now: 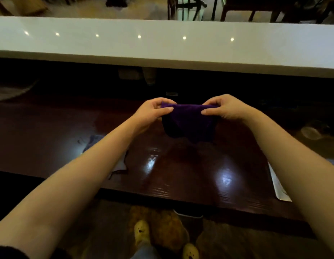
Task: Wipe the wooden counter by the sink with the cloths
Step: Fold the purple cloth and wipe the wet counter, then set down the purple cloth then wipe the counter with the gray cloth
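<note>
The wooden counter (181, 174) fills the middle of my view, dark and glossy with light glare near its front edge, and the white ledge (162, 43) runs across the far side above it. On the left, a grey cloth (117, 163) lies flat on the counter, partly hidden under my left forearm; I judge it is parked there within reach for a later pass. Between my hands hangs the purple cloth (188, 124), stretched along its top edge and drooping so its lower edge is at or just above the wood, I cannot tell which. Holding it spread like this looks like a way to fold or square it before wiping. My left hand (153, 111) pinches the cloth's left corner, thumb pressed closed against the fingers. My right hand (224, 109) pinches the right corner the same way, closed tight on the fabric.
</note>
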Demonstrator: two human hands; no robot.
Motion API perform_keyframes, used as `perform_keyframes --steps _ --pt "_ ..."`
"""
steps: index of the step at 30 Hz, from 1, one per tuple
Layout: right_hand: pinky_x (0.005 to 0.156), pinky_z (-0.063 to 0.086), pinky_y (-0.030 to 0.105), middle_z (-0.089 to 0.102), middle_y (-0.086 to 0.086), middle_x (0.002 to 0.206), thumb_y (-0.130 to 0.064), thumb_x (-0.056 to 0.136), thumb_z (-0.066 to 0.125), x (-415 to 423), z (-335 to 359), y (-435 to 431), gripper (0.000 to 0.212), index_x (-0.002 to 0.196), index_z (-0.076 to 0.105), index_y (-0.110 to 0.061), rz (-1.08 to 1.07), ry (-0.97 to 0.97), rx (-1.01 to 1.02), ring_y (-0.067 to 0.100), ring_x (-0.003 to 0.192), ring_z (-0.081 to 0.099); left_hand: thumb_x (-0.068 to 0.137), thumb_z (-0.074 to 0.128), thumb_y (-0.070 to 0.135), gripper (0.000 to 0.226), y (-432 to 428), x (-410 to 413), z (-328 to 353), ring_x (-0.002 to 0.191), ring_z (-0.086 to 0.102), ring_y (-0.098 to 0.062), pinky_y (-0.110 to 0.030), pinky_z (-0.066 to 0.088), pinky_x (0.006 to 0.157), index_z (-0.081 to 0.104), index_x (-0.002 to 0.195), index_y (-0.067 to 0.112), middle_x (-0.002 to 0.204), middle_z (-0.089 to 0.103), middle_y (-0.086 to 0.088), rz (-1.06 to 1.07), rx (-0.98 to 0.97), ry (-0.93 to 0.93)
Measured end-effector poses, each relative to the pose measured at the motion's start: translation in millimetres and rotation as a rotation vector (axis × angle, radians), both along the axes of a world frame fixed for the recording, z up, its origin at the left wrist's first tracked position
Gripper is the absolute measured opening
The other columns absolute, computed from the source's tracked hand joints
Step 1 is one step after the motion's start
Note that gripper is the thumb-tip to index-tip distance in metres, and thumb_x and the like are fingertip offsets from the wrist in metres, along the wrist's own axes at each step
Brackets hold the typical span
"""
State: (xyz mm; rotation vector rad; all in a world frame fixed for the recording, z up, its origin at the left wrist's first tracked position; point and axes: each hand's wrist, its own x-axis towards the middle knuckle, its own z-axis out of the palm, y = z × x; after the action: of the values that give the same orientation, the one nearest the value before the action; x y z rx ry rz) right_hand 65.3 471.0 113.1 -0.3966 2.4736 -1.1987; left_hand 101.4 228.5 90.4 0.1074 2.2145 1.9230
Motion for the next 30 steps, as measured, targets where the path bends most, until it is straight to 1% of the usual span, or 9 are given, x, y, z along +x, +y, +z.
perform_keyframes --steps 6,11,16,19,23,24,26,28,30 --pt "0.069 0.050 0.017 0.068 0.005 0.090 -0.014 0.082 0.068 -23.0 6.6 -109.6 0.018 0.099 0.070 -0.010 -0.035 0.125 -0.107 0.011 0.080 0.063 0.084 0.058 -0.001 0.023 -99.9 -13.1 20.4 0.063 0.062 0.006 -0.009 0.046 0.054 0.063 0.090 0.021 0.071 0.069 0.012 0.139 -0.060 0.090" --pt "0.079 0.051 0.032 0.068 0.007 0.089 -0.013 0.080 0.070 -40.6 -13.9 -194.1 0.018 0.097 0.071 -0.010 -0.038 0.073 -0.177 0.018 0.086 0.064 0.083 0.058 -0.002 0.026 -177.5 -20.9 17.9 0.062 0.057 0.004 -0.008 0.043 0.055 0.063 0.090 0.022 0.078 0.062 0.003 0.243 -0.128 0.083" --pt "0.081 0.051 0.034 0.070 0.013 0.091 -0.012 0.079 0.071 -53.8 -55.4 -254.6 0.017 0.096 0.071 -0.009 -0.061 0.012 -0.174 0.020 0.085 0.063 0.082 0.059 -0.004 0.025 -232.9 -29.3 -12.7 0.055 0.060 0.006 -0.007 0.044 0.051 0.064 0.091 0.018 0.056 0.068 0.016 0.300 -0.158 -0.009" --pt "0.084 0.053 0.037 0.070 0.013 0.097 -0.014 0.079 0.071 -56.2 -82.2 -278.5 0.019 0.097 0.071 -0.011 -0.080 -0.046 -0.075 0.025 0.091 0.065 0.081 0.061 -0.002 0.021 -254.1 -39.2 -40.2 0.063 0.064 -0.001 -0.015 0.049 0.058 0.067 0.093 0.014 0.064 0.070 0.008 0.318 -0.176 -0.105" --pt "0.076 0.044 0.023 0.068 0.009 0.101 -0.016 0.080 0.070 -62.8 -104.6 -298.1 0.021 0.100 0.069 -0.012 -0.200 -0.009 -0.014 0.017 0.089 0.060 0.082 0.062 0.001 0.020 -268.2 -59.6 -63.6 0.080 0.058 -0.021 -0.032 0.045 0.074 0.066 0.099 0.010 0.086 0.064 -0.011 0.351 -0.193 -0.202" --pt "0.075 0.041 0.020 0.068 0.008 0.101 -0.017 0.080 0.069 -66.8 -106.0 -301.1 0.021 0.100 0.069 -0.012 -0.232 0.022 -0.005 0.015 0.088 0.058 0.082 0.062 0.000 0.021 -269.4 -66.4 -66.6 0.081 0.057 -0.022 -0.032 0.045 0.075 0.065 0.102 0.007 0.088 0.064 -0.012 0.364 -0.194 -0.205" --pt "0.075 0.039 0.017 0.067 0.008 0.105 -0.016 0.081 0.067 -76.3 -104.6 -306.1 0.024 0.104 0.067 -0.012 -0.264 0.066 0.017 0.014 0.091 0.058 0.081 0.062 -0.001 0.030 -269.0 -81.2 -68.9 0.072 0.060 -0.014 -0.018 0.049 0.064 0.061 0.111 -0.001 0.084 0.064 -0.008 0.384 -0.215 -0.175" --pt "0.084 0.041 0.022 0.065 0.010 0.112 -0.014 0.083 0.063 -84.1 -102.8 -309.8 0.030 0.113 0.062 -0.012 -0.259 0.079 0.064 0.021 0.103 0.059 0.080 0.062 -0.004 0.039 -266.7 -94.3 -71.3 0.077 0.063 -0.012 -0.012 0.050 0.060 0.057 0.118 -0.001 0.090 0.064 -0.009 0.389 -0.236 -0.152" --pt "0.095 0.041 0.031 0.059 0.013 0.123 -0.013 0.084 0.059 -84.7 -103.9 -312.8 0.041 0.124 0.054 -0.013 -0.202 0.101 0.189 0.029 0.115 0.053 0.078 0.065 -0.001 0.047 -264.5 -99.9 -76.0 0.103 0.059 -0.023 -0.024 0.052 0.084 0.054 0.124 0.007 0.115 0.061 -0.015 0.379 -0.357 -0.145"
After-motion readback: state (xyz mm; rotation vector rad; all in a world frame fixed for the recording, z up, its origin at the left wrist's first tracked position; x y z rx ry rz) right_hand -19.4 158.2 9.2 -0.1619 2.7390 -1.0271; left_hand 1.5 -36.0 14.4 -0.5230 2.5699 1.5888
